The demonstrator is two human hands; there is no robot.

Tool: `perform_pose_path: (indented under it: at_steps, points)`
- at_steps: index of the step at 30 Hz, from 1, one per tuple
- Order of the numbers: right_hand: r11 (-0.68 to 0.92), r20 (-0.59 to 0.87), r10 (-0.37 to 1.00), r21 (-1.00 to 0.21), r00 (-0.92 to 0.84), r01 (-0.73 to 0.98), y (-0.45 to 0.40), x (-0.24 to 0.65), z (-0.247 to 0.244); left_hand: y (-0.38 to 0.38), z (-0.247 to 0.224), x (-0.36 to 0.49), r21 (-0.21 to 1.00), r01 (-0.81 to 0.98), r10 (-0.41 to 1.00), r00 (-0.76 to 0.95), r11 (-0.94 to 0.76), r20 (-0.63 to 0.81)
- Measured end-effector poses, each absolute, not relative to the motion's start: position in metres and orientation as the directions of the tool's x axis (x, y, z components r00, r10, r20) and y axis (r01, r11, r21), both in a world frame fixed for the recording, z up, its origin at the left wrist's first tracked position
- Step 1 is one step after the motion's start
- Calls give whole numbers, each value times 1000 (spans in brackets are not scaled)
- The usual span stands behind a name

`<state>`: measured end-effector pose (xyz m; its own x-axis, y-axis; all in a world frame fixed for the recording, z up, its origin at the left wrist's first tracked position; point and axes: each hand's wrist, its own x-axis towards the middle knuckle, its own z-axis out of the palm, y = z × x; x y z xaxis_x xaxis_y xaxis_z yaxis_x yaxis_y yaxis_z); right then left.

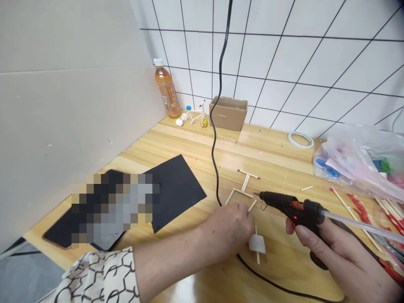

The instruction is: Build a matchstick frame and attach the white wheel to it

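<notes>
My right hand (pixel 341 248) is wrapped round the handle of a black glue gun (pixel 280 201). A clear glue stick (pixel 360 227) runs out of the gun's rear, and a small red light glows on its side. The nozzle points left, just beside a frame of wooden matchsticks (pixel 243 191) lying on the table. My left hand (pixel 230 229) is closed in a pinch at the near end of this frame; a short stick (pixel 252 205) shows at its fingers, whose tips are partly hidden. Close by, a white piece (pixel 257 243) sits on another thin stick.
A black cable (pixel 215 155) crosses the table. Black card (pixel 176 193) and a blurred phone-like slab lie left. At the back stand a drink bottle (pixel 167 92), a stick tricycle model (pixel 194 115) and a cardboard box (pixel 229 113). Tape (pixel 301 139), a plastic bag (pixel 356 160) and loose matchsticks lie right.
</notes>
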<state>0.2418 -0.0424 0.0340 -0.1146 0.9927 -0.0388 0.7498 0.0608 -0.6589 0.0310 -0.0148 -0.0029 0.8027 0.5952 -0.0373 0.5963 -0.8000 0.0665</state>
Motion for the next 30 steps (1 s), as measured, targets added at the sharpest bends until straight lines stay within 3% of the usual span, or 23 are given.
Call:
perform_pose_path:
  at_steps: [7,17,24,30]
  points:
    - [62,-44,992,-669,-122,741,-44,244,28,-17,-6,37,-1,685,684,728,-729,-49]
    - [86,-14,992,-638,-123,765,-44,247,27,-21,-4,45,71,795,784,607,-603,-131]
    - [120,14,990,-612,-141,782,-42,249,27,-19,0,45,94,791,776,612,-605,-156]
    - [87,-44,988,-651,-151,754,-42,252,24,-19,-2,43,95,753,745,658,-651,-110]
